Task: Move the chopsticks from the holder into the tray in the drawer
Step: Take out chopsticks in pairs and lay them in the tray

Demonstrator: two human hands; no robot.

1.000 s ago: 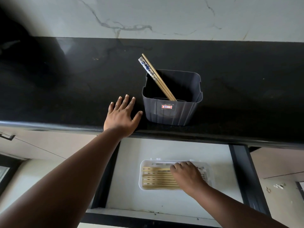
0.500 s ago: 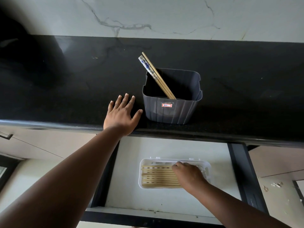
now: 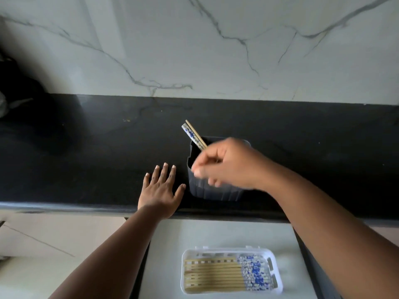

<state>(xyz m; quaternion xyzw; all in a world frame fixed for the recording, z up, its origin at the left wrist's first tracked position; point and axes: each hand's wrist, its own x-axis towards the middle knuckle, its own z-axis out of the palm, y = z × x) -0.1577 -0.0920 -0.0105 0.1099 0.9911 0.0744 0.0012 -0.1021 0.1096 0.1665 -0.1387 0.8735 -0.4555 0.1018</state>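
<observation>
A dark grey holder (image 3: 216, 194) stands on the black counter (image 3: 86, 160). Two chopsticks (image 3: 193, 134), one plain wood and one with a blue-and-white end, lean out of its back left corner. My right hand (image 3: 228, 165) hovers over the holder's mouth, blurred, fingers curled together beside the chopsticks; contact with them is not clear. My left hand (image 3: 160, 190) lies flat on the counter just left of the holder, fingers spread. Below, the white tray (image 3: 278, 275) in the open drawer (image 3: 216, 234) holds several chopsticks (image 3: 216, 275) laid side by side, patterned ends to the right.
A white marble wall (image 3: 216, 50) backs the counter. A dark shape (image 3: 26, 117) sits at the far left of the counter. The drawer's dark side rails flank its pale floor, and cabinet fronts (image 3: 54, 244) lie to the left.
My right hand has left the tray in the drawer and risen to the holder on the counter. The view has tilted up. My left hand has stayed put.
</observation>
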